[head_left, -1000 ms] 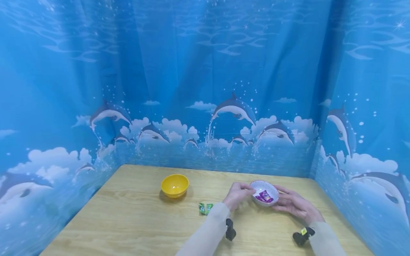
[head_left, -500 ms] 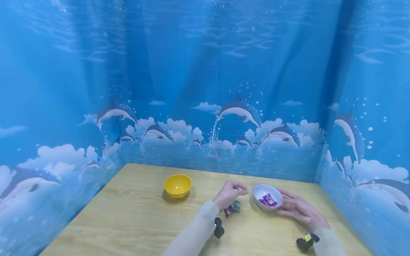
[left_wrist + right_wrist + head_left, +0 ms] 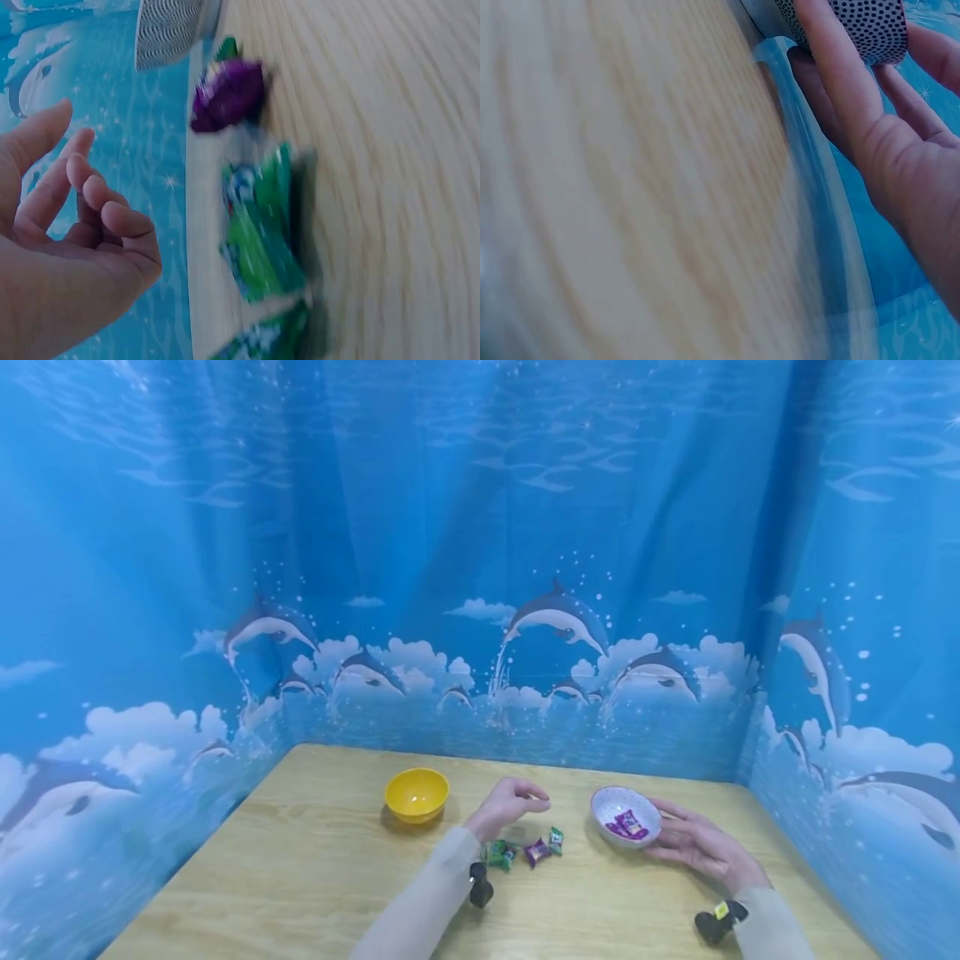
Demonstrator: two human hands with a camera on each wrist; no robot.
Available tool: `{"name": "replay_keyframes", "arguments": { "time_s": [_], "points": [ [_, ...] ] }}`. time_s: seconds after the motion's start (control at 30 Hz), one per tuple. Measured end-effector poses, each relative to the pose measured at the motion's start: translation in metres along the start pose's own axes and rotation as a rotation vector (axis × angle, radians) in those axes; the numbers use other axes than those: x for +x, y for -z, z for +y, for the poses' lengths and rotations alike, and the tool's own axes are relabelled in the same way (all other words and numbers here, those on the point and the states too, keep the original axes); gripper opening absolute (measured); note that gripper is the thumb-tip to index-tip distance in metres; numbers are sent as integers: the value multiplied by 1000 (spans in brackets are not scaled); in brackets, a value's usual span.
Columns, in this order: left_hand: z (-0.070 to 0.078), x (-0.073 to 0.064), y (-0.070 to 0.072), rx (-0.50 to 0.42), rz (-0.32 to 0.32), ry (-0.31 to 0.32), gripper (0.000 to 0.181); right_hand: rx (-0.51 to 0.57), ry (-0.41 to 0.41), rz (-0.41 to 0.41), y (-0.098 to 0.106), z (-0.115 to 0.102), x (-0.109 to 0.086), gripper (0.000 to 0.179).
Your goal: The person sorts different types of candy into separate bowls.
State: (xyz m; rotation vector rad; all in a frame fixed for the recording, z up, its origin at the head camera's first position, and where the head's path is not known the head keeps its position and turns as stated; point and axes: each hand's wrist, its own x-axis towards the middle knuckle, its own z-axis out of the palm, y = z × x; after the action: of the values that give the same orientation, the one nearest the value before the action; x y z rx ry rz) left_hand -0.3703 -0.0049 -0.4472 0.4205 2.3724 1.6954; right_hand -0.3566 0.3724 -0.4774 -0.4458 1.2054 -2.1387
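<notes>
The fingers of the left hand are bent loosely and hold nothing, with slack between thumb and fingertips; that softness suits small objects, which a tight fist could not take up neatly. The fingers of the right hand lie nearly straight against the right side of the patterned bowl, touching it rather than clenched round it. For steadying, that light contact seems about right, since a hard push from one side could slide or tip the bowl; whether the hand also bears any of its weight, I cannot tell. Within the bowl lie some purple sweets. Between the bowl and the left hand, toward the near side, a loose purple sweet rests with a green sweet just to its right, and a green cluster lies to its left; the pieces there overlap, so I cannot count them. Handling these well probably means coming down from above and pinching one wrapper across its middle, as the thin ends may slip. The left sleeve and black wrist device sit close to the cluster, so a low arm could drag it along. Farther out, the yellow bowl stands to the left on the wooden table, and a dolphin-print curtain hangs beyond the far edge.
</notes>
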Motion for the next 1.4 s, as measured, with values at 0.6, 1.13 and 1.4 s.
{"name": "replay_keyframes", "arguments": {
  "time_s": [0.6, 1.13, 1.4],
  "points": [
    [-12, -4, 16, 185, -230, 54, 20, -14, -21, 48, -5, -3, 1, 51],
    [-15, -3, 10, 276, -326, 109, 21, -67, 0, 39, -6, -2, 0, 53],
    [-18, -1, 12, 329, -377, 53, 19, -16, 3, 34, -5, -1, -1, 52]
  ]
}}
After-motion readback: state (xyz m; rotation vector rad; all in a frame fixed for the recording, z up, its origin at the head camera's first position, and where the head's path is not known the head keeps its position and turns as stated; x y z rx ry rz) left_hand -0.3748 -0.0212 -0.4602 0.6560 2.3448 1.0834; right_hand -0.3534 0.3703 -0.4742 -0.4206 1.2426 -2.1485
